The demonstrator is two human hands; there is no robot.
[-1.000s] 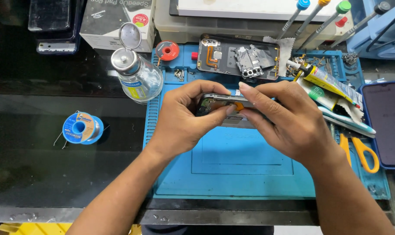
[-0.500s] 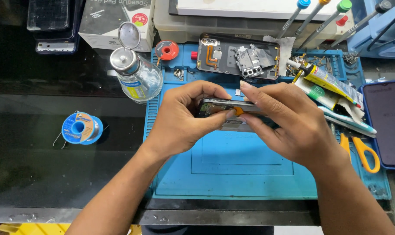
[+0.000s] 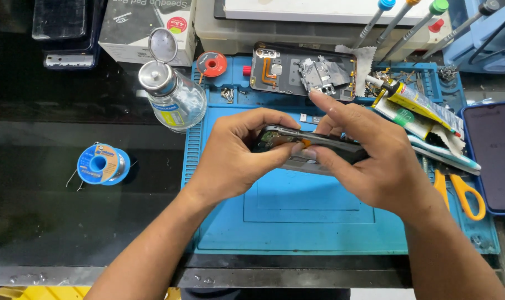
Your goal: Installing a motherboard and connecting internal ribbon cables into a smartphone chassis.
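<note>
Phone: we see a dark phone (image 3: 313, 145) held edge-up just above the blue mat (image 3: 297, 216), near its middle.
Left hand: our left hand (image 3: 235, 158) has its grip clamped on the phone's left end, thumb below and fingers curled over the top.
Right hand: our right hand (image 3: 369, 161) has its grip clamped on the phone's right part, thumb pressed at the lower edge, index finger raised and pointing away.
Behind: an opened phone back (image 3: 302, 71) lies at the mat's far edge, with a red tape roll (image 3: 212, 63) to its left.
Left: a glass bottle (image 3: 172, 94) with an open metal cap stands at the mat's far left corner; a blue wire spool (image 3: 102, 164) sits on the black counter (image 3: 69, 233), well apart.
Right: glue tubes (image 3: 413, 105) and yellow scissors (image 3: 458, 191) lie near our right hand, and a tablet (image 3: 494, 155) is at the edge.
</note>
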